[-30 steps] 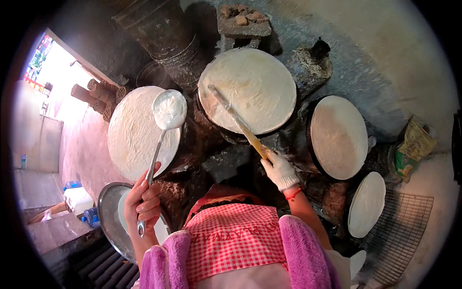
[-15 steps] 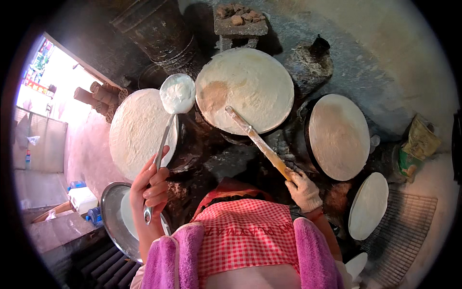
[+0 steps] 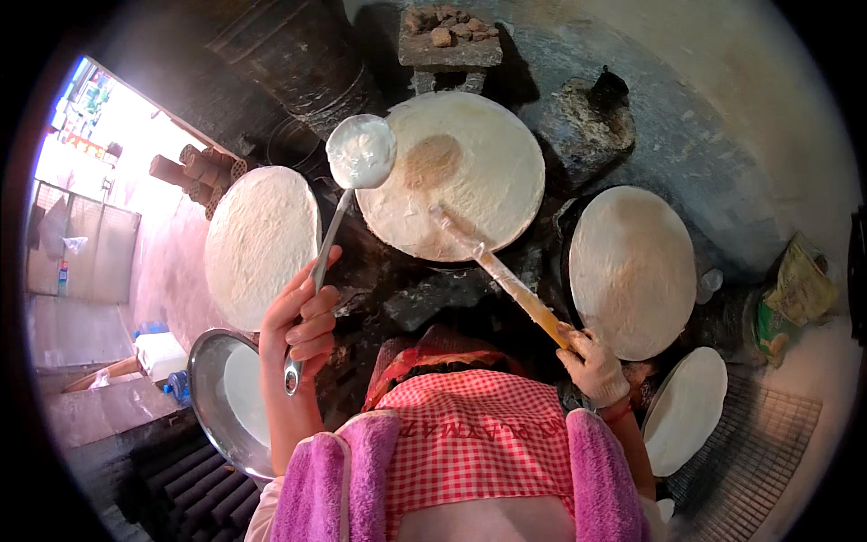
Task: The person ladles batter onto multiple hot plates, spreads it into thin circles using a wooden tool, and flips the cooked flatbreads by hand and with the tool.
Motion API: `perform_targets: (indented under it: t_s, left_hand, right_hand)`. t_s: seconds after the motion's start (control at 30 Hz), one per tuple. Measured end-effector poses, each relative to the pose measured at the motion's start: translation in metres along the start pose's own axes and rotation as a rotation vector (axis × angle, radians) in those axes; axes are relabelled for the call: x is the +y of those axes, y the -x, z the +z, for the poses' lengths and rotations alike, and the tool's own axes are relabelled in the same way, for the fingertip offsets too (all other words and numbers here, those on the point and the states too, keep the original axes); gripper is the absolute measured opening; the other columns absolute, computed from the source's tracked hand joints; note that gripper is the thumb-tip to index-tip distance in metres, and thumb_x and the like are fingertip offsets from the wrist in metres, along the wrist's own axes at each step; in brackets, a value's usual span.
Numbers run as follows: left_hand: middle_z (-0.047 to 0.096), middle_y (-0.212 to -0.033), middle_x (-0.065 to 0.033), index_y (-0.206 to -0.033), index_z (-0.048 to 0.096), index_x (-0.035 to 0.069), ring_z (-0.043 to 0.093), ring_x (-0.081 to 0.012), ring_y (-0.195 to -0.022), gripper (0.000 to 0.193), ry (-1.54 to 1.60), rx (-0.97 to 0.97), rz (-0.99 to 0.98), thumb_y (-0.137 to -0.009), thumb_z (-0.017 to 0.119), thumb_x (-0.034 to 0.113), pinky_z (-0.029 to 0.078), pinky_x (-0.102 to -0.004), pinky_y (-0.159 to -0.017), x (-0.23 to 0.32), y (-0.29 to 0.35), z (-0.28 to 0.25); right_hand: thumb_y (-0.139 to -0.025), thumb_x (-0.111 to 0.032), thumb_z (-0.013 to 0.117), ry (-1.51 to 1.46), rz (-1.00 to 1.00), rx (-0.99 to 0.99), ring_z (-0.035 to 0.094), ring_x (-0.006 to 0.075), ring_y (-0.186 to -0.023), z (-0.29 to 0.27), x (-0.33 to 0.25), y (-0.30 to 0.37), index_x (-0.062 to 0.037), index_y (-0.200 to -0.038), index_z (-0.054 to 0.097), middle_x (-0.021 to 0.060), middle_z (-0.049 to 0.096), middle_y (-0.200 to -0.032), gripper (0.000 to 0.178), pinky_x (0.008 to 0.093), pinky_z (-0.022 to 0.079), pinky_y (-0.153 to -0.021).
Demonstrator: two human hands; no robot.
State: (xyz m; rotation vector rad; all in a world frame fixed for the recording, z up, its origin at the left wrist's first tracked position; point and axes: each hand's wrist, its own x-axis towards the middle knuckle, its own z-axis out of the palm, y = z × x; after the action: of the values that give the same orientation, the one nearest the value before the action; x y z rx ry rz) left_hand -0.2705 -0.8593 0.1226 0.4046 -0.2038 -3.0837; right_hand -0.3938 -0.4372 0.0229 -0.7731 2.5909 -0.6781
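My bare left hand [image 3: 302, 316] is closed around the handle of a metal ladle [image 3: 361, 152], whose bowl holds white batter and hangs over the upper left rim of the middle round. My right hand [image 3: 593, 366], in a pale knitted glove, grips a long wooden spreader [image 3: 515, 287]. The spreader's batter-smeared far end rests on the middle batter-covered griddle [image 3: 492, 144], where a thin brownish patch shows. Another pale batter round [image 3: 262, 244] lies to the left, and a smoother one [image 3: 632, 262] to the right.
By my left forearm stands a steel basin [image 3: 204, 397] of white liquid. A smaller pale round [image 3: 691, 411] tilts at lower right above a wire rack [image 3: 768, 443]. Behind are a dark barrel [image 3: 298, 63], stacked briquettes [image 3: 203, 176] and a small stand [image 3: 447, 54] with brown lumps.
The ladle has moved right and slightly up, over the middle griddle's edge. My right hand has shifted right and down with the spreader. The brownish patch lies further from the griddle's left rim.
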Motion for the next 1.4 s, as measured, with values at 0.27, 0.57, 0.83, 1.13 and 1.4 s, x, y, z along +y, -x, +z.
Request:
perform_targets:
  t_s: [0.27, 0.57, 0.83, 1.13, 1.4]
  left_hand:
    - [0.035, -0.077, -0.0003, -0.152, 0.029, -0.001, 0.036, -0.0029, -0.050, 0.047, -0.073, 0.017, -0.107, -0.107, 0.038, 0.008, 0.031, -0.0170, -0.034, 0.005, -0.038, 0.018]
    - [0.037, -0.077, -0.0004, -0.149, 0.033, -0.001, 0.035, -0.0029, -0.049, 0.044, -0.162, -0.027, -0.188, -0.107, 0.040, 0.011, 0.032, -0.0175, -0.033, 0.027, -0.102, 0.024]
    - [0.032, -0.073, 0.0027, -0.145, 0.042, 0.007, 0.030, -0.0033, -0.048, 0.039, -0.176, -0.100, -0.304, -0.109, 0.041, 0.022, 0.027, -0.0176, -0.034, 0.011, -0.201, -0.008]
    - [0.035, -0.074, 0.0019, -0.146, 0.042, 0.007, 0.029, -0.0037, -0.048, 0.039, -0.295, 0.050, -0.245, -0.109, 0.041, 0.022, 0.026, -0.0184, -0.034, -0.025, -0.255, -0.046]
    - [0.035, -0.074, -0.0011, -0.160, 0.005, 0.009, 0.032, -0.0033, -0.044, 0.063, -0.022, -0.287, -0.242, -0.108, 0.041, 0.012, 0.030, -0.0211, -0.033, 0.011, -0.180, -0.012]
  right_hand:
    - [-0.086, -0.016, 0.074, -0.038, -0.025, 0.078, 0.067, 0.0354, -0.097, 0.034, -0.014, -0.018, -0.0122, -0.127, 0.065, 0.0125, 0.069, -0.111, 0.042, 0.0415, 0.056, -0.081]
    - [-0.089, -0.008, 0.068, -0.332, -0.065, 0.238, 0.065, 0.0317, -0.113, 0.040, 0.013, 0.012, 0.0002, -0.127, 0.061, 0.0162, 0.065, -0.127, 0.040, 0.0385, 0.053, -0.095]
    - [-0.096, -0.010, 0.061, -1.145, 0.513, 0.222, 0.054, 0.0092, -0.066, 0.055, -0.023, -0.024, -0.0048, -0.144, 0.051, 0.0050, 0.063, -0.105, 0.049, 0.0241, 0.045, -0.057]
    - [-0.095, -0.014, 0.060, -0.901, 0.464, 0.211, 0.049, 0.0076, -0.062, 0.045, -0.025, -0.052, -0.0038, -0.147, 0.047, 0.0045, 0.063, -0.097, 0.055, 0.0243, 0.041, -0.052]
    - [-0.098, -0.016, 0.059, -1.101, 0.655, 0.132, 0.051, 0.0058, -0.062, 0.023, -0.032, -0.076, -0.0047, -0.147, 0.046, 0.0034, 0.061, -0.100, 0.053, 0.0216, 0.044, -0.051]
